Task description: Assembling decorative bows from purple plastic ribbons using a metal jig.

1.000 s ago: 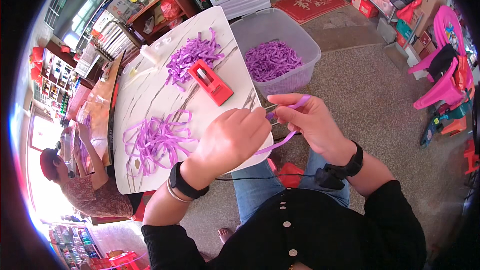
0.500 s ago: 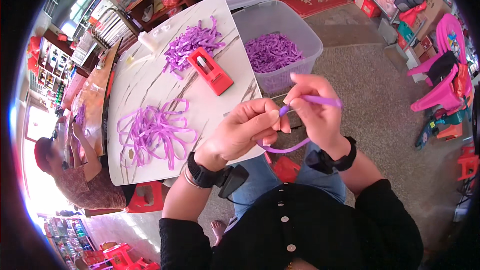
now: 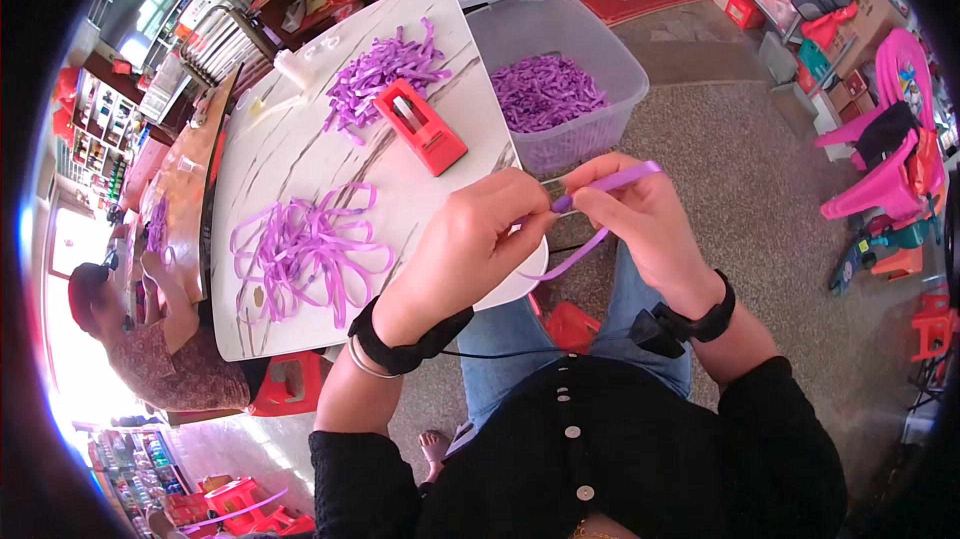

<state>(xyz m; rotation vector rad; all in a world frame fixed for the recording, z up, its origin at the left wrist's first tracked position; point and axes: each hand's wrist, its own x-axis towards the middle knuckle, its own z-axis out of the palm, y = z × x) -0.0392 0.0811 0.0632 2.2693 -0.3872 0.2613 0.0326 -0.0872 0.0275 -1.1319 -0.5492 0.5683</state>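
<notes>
In front of my chest, at the table's right edge, both hands work on one purple ribbon [image 3: 632, 176]. My left hand [image 3: 470, 239] pinches it between thumb and fingertips, its back turned up. Facing it, my right hand [image 3: 645, 229] grips the ribbon between thumb and fingers; one stretch sticks out above that hand and another hangs in a curve below. A darker, bunched bit of ribbon shows between the fingertips. On the white marbled table [image 3: 420, 269], left of my hands, lies a loose heap of long purple ribbons [image 3: 315, 251].
A red holder [image 3: 436, 147] like a tape dispenser stands beside a pile of short folded purple pieces [image 3: 385, 79]. Beyond the table's right side, a clear plastic tub [image 3: 570, 151] holds many more. At far left a person [image 3: 175, 359] sits; pink chairs [image 3: 880, 184] stand right.
My left hand has turned over, its back now upward, and both hands have shifted slightly. The ribbon's upper end now points up to the right, and its lower loop hangs shorter.
</notes>
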